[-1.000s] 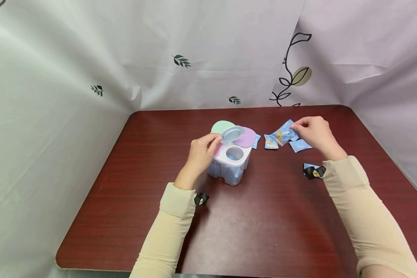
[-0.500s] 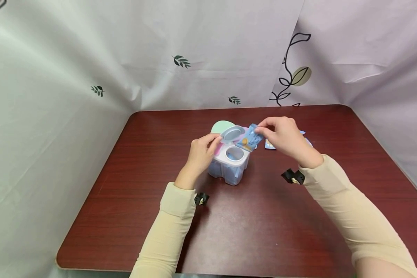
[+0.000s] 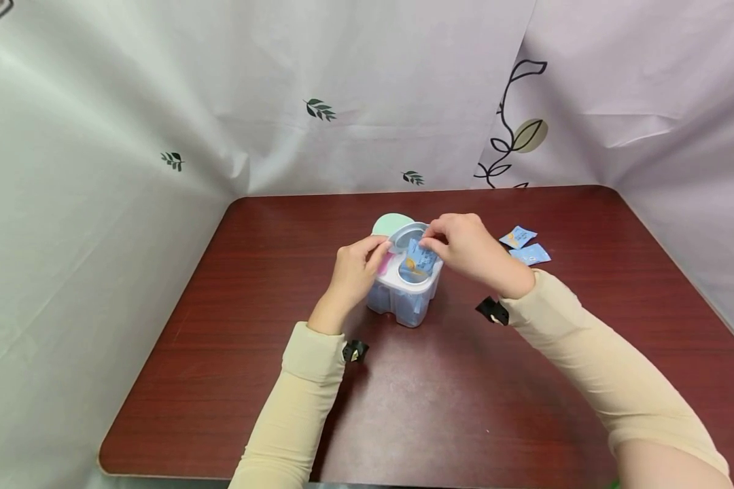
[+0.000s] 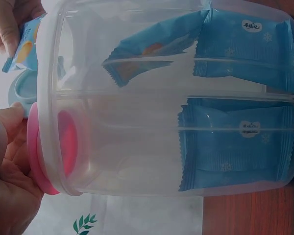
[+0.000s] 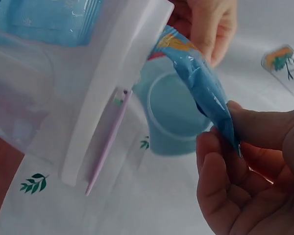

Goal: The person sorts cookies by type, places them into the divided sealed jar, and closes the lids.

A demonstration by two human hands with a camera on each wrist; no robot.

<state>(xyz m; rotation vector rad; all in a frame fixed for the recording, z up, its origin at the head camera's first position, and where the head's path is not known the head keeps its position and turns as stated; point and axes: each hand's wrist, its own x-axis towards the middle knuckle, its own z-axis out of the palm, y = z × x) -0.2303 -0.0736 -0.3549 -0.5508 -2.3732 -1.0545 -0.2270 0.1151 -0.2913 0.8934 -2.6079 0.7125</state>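
Observation:
A clear plastic container (image 3: 404, 309) with a white top stands mid-table, and blue snack packets (image 4: 235, 142) show through its wall. My left hand (image 3: 351, 275) pinches the edge of its blue flip lid (image 5: 174, 110), which is raised above a round opening. Between thumb and fingers, my right hand (image 3: 467, 248) pinches one end of a blue snack packet (image 3: 421, 259). The packet's lower end overlaps the opening in the head view. In the right wrist view it hangs slanted beside the white rim (image 5: 122, 58).
Two loose blue packets, one (image 3: 518, 237) behind the other (image 3: 530, 255), lie right of the container on the red-brown table (image 3: 251, 272). A green lid (image 3: 391, 223), a pink lid (image 4: 36, 152) and a purple lid (image 5: 110, 142) sit on the container's top. A white curtain (image 3: 367, 88) hangs behind.
My right hand has carried the snack packet left from the loose packets to over the container's opening. The left hand has stayed put, still pinching the raised lid.

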